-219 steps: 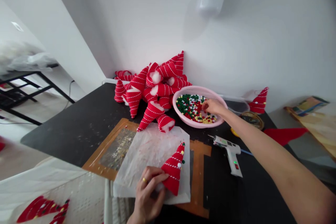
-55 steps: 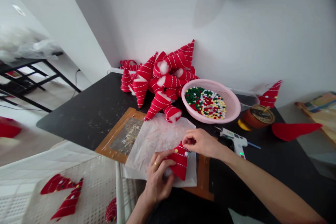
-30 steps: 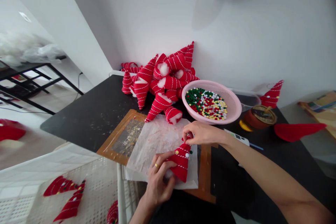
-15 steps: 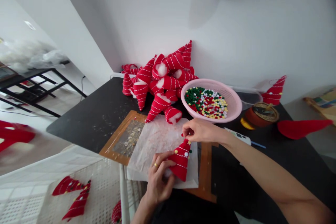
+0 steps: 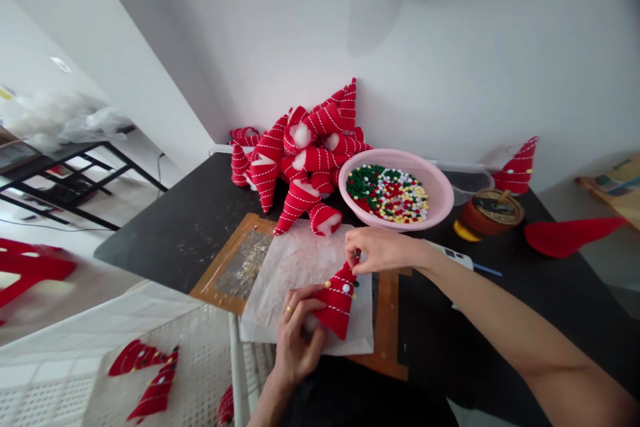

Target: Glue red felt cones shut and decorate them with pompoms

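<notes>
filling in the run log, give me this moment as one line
left hand holding red cone | right hand at its tip | pom-poms in pink basket | glue gun partly hidden

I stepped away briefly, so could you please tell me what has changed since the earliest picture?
The right hand has moved from inside the pink basket toward the wearer, to the red cone's tip. The left hand still holds that cone. The basket and pile of striped cones stayed put.
</notes>
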`<state>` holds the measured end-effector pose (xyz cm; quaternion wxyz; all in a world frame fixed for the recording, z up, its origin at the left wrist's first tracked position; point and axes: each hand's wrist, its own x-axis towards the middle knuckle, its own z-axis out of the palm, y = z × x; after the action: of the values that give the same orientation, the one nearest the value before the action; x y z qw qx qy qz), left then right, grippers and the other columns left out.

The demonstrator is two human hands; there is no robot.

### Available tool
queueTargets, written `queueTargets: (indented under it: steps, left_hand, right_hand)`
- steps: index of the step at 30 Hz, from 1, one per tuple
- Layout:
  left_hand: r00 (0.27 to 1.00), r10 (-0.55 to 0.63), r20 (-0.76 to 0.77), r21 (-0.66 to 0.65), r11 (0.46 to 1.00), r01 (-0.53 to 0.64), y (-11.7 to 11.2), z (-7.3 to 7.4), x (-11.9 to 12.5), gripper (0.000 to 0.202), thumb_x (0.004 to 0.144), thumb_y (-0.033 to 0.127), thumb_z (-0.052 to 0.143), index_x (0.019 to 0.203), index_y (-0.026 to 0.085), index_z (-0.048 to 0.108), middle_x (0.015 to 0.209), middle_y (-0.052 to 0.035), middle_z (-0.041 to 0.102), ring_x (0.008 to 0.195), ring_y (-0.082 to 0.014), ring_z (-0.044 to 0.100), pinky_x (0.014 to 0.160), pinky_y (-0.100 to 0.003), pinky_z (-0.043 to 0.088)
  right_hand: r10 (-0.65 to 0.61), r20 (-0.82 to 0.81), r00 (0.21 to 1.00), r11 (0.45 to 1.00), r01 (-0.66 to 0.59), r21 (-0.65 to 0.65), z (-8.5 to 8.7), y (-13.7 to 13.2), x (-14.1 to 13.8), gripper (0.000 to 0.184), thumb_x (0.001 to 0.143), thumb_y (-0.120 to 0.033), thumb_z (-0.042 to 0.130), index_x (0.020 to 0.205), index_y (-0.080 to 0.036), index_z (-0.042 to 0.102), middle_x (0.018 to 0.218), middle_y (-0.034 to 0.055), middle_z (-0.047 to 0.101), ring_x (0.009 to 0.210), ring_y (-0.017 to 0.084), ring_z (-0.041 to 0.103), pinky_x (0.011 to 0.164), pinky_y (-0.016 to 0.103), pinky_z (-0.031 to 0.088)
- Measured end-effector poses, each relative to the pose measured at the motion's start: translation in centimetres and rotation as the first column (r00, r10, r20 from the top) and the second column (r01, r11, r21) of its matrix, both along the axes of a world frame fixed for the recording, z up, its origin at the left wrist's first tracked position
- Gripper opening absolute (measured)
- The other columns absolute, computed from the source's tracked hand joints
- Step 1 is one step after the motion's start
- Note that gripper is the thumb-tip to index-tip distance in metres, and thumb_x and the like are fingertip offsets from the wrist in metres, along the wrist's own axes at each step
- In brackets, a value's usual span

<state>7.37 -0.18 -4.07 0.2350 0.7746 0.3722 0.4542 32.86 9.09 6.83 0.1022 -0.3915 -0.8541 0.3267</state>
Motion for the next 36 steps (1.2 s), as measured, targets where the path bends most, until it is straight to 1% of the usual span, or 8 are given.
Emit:
queueTargets:
  steps: [4,7,11,14,21,26,29,36]
  left_hand:
    - [1.0,-0.011,0.007,0.005,1.0,0.011,0.0,0.0,0.0,0.024,0.081,0.011,0.051,0.101,0.022,0.061,0.118,-0.0103,0.067,0.103,-0.0269,0.062,0.086,-0.045,0.051]
    - [1.0,-0.012,0.003,0.001,1.0,0.012,0.1,-0.1,0.0,0.025,0.081,0.011,0.051,0.101,0.022,0.061,0.118,-0.0108,0.067,0.104,-0.0273,0.062,0.087,-0.045,0.051]
    - [1.0,-0.013,0.005,0.0,1.0,0.013,0.0,-0.3,-0.1,0.024,0.08,0.012,0.052,0.101,0.021,0.061,0.118,-0.0108,0.068,0.104,-0.0275,0.063,0.088,-0.046,0.051]
    - [1.0,-0.019,0.01,0.003,1.0,0.019,0.0,-0.4,-0.1,0.025,0.08,0.011,0.052,0.101,0.022,0.061,0.118,-0.01,0.068,0.104,-0.0268,0.063,0.088,-0.045,0.051]
    - [1.0,-0.02,0.013,0.004,1.0,0.02,0.1,-0.3,0.0,0.026,0.081,0.01,0.051,0.102,0.021,0.061,0.118,-0.0097,0.067,0.103,-0.0262,0.062,0.089,-0.044,0.05]
    - [0.999,-0.029,0.019,-0.005,1.0,0.029,0.1,0.0,-0.1,0.025,0.082,0.012,0.052,0.103,0.021,0.061,0.118,-0.0093,0.067,0.103,-0.0258,0.062,0.09,-0.044,0.049]
    - [1.0,-0.029,0.008,-0.037,0.999,0.029,0.1,0.2,-0.2,0.024,0.083,0.014,0.052,0.103,0.021,0.062,0.118,-0.0097,0.067,0.106,-0.0266,0.063,0.092,-0.045,0.049]
    - [0.999,-0.04,0.021,-0.064,0.997,0.042,0.1,0.1,-0.3,0.021,0.084,0.016,0.054,0.103,0.022,0.063,0.118,-0.0096,0.067,0.105,-0.0273,0.063,0.093,-0.046,0.048]
  right_hand:
    - [0.05,-0.005,0.999,0.998,-0.05,0.028,-0.3,0.3,-0.5,0.01,0.075,-0.01,0.072,0.072,-0.019,0.07,0.092,0.0022,0.066,0.082,0.018,0.06,0.074,0.028,0.042]
    - [0.087,-0.017,0.996,0.996,-0.087,0.032,-0.6,0.5,-0.9,0.017,0.073,-0.004,0.067,0.067,-0.019,0.064,0.086,0.0008,0.066,0.085,0.019,0.06,0.079,0.029,0.042]
    - [0.142,-0.024,0.99,0.99,-0.142,-0.003,-1.1,0.7,-1.6,0.023,0.071,-0.003,0.066,0.062,-0.02,0.054,0.071,-0.0042,0.06,0.071,0.014,0.055,0.071,0.027,0.04]
    - [0.165,-0.031,0.986,0.985,-0.167,-0.043,-1.5,1.0,-1.7,0.024,0.07,-0.003,0.067,0.061,-0.019,0.051,0.066,-0.0066,0.056,0.062,0.011,0.051,0.062,0.024,0.037]
    - [0.154,-0.082,0.985,0.983,-0.161,-0.085,-1.9,2.1,-1.5,0.02,0.067,-0.002,0.064,0.064,-0.019,0.054,0.063,-0.008,0.056,0.059,0.009,0.051,0.056,0.022,0.035]
    - [0.072,-0.126,0.989,0.993,-0.082,-0.081,-1.5,2.5,-1.1,0.014,0.075,-0.01,0.067,0.07,-0.018,0.057,0.067,-0.0058,0.059,0.062,0.011,0.053,0.056,0.022,0.037]
    - [0.046,-0.149,0.988,0.994,-0.06,-0.091,-1.2,2.8,-0.9,0.01,0.076,-0.011,0.066,0.074,-0.018,0.059,0.072,-0.0042,0.062,0.064,0.012,0.055,0.057,0.022,0.039]
    - [0.143,-0.156,0.977,0.969,-0.171,-0.18,-2.1,3.1,-0.8,0.01,0.075,-0.007,0.069,0.077,-0.017,0.066,0.073,-0.003,0.067,0.067,0.013,0.062,0.061,0.021,0.045]
